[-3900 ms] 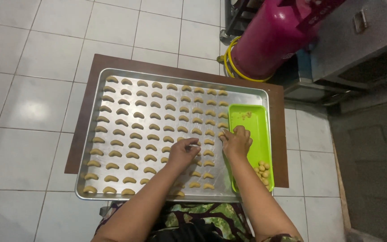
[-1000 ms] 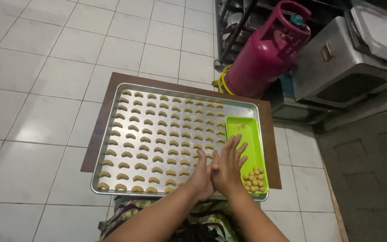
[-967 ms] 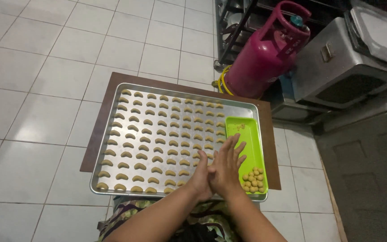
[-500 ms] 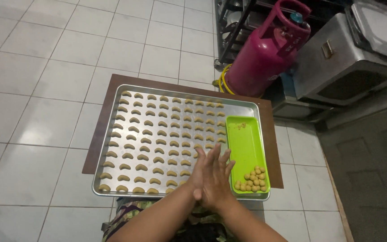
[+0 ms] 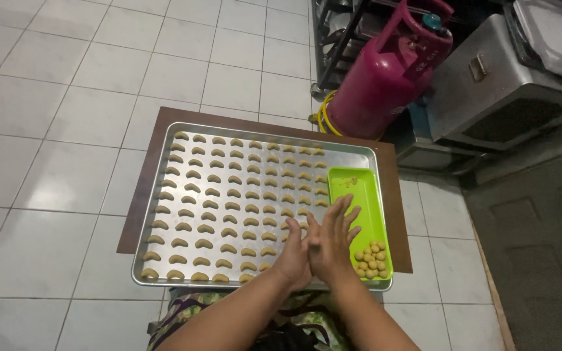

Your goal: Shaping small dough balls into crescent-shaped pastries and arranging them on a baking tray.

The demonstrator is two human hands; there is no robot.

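- Head view: left hand (image 5: pixel 296 252) and right hand (image 5: pixel 333 237) are pressed palm to palm, fingers straight, over the near right part of the metal baking tray (image 5: pixel 164 286).
- Whatever sits between the palms is hidden; can't tell if they grip anything.
- Vs half a second ago: hands still together in about the same spot, right fingers now slid further ahead of the left. Nearly four seconds ago they were apart, fingertips down on the tray.
- Crescent dough pieces (image 5: pixel 222 201) fill the tray in straight rows, each with its long axis running left-right.
- Tray's long axis runs left-right too; it lies on a brown board (image 5: pixel 139 195) on the white tile floor (image 5: pixel 53 162).
- Green tray (image 5: pixel 349 195) lies inside the metal tray at its right end, long axis pointing away from the person.
- Dough balls (image 5: pixel 370 257) are heaped at the green tray's near end, just right of the right hand.
- Pink gas cylinder (image 5: pixel 385 78) stands beyond the board's far right corner.
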